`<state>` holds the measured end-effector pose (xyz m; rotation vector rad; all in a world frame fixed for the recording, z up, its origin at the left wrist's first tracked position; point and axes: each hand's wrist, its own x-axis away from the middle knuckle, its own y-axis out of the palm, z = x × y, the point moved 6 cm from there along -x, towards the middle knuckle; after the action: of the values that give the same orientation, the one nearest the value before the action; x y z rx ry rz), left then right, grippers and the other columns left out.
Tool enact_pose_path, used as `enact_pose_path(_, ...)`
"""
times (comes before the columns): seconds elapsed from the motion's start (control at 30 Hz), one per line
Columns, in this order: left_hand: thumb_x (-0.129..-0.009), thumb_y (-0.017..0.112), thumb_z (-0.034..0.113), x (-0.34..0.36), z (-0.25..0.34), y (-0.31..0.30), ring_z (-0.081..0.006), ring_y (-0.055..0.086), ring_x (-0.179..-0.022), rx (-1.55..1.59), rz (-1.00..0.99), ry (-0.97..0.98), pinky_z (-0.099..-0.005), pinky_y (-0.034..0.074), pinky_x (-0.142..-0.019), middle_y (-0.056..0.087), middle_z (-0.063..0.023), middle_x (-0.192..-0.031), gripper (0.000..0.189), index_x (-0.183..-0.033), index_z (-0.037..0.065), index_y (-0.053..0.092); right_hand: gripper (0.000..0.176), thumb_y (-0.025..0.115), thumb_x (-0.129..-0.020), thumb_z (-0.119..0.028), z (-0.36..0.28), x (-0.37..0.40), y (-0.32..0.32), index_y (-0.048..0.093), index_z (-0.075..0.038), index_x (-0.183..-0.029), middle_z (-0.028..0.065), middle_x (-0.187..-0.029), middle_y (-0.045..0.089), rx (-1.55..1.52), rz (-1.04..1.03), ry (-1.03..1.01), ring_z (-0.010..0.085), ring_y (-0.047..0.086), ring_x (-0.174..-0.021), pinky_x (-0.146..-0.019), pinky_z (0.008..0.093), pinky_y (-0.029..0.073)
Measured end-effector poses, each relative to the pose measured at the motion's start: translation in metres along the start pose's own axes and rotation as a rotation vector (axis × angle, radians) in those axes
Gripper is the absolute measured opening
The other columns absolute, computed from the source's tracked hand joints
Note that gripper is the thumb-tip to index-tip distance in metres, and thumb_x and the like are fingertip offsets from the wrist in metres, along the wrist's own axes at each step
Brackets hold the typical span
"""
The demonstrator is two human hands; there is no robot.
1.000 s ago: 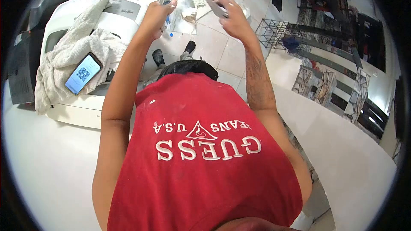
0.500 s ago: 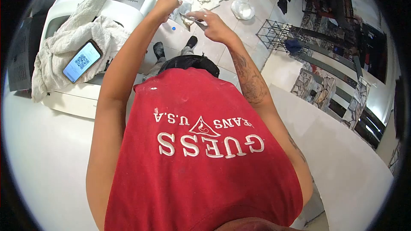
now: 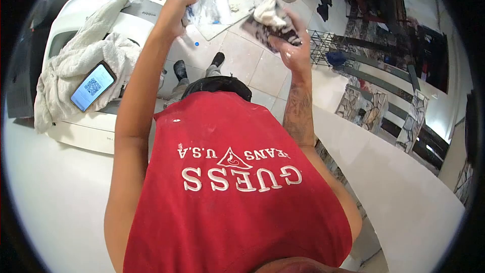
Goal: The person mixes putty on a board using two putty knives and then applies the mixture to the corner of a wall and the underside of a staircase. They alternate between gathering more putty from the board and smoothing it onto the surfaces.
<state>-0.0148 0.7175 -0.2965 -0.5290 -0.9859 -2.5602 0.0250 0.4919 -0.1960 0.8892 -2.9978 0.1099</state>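
The right hand (image 3: 295, 45) has its grip closed on a blurred flat scraper (image 3: 252, 30). White paste (image 3: 271, 14) now sits heaped there, moved away from the smeared plastic bag (image 3: 209, 5), which the left hand (image 3: 177, 12) pinches. Fingers behind the scraper are partly hidden.

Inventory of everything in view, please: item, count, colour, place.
appliance: 1, white, left
towel: 1, off-white, on appliance
phone: 1, lit screen, on towel
smeared sheet: 1, whitish, beside left hand
flat tool: 1, dark, in right hand
paste: 1 lump, white, on flat tool
round piece: 1, blue, floor
wire rack: 1, black, right
background clutter: uncountable, mostly dark, upper right
shirt: 1, red, worn
hands: 2, white-smudged, left and right
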Motion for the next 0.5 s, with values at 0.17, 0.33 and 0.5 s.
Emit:
enact_pose_path(0.17,-0.085,0.052,0.007,0.036,-0.020,0.041,-0.0215,0.063,-0.081,0.321,-0.073,-0.059,-0.0329,0.054,-0.071,0.061,-0.0146,-0.094,0.025,-0.102,-0.010,0.053,0.064,0.047,-0.061,0.017,-0.020,-0.007,0.034,0.048,-0.009,-0.120,0.0107,-0.114,0.047,0.370,-0.041,-0.271,0.0226,0.048,-0.109,-0.090,0.0300,0.042)
enact_pose_path(0.33,-0.086,0.047,0.006,0.041,-0.022,0.032,-0.0220,0.062,-0.086,0.306,0.023,-0.082,-0.0345,0.052,-0.079,0.060,-0.0148,-0.100,0.027,-0.107,-0.010,0.053,0.070,0.046,-0.056,0.018,0.006,-0.005,0.045,0.048,-0.012,-0.119,0.0186,-0.118,0.040,0.713,-0.147,-0.506,0.0376,0.047,-0.103,-0.091,0.0382,0.040)
enact_pose_path(0.5,-0.081,0.057,0.001,0.053,0.005,0.029,-0.0179,0.061,-0.073,0.227,0.052,0.129,-0.0299,0.052,-0.063,0.061,-0.0110,-0.085,0.022,-0.101,-0.008,0.055,0.065,0.048,-0.060,0.014,0.144,0.009,-0.012,0.045,-0.009,-0.121,0.0206,-0.112,0.047,0.853,-0.288,-0.050,0.0366,0.050,-0.100,-0.090,0.0383,0.040)
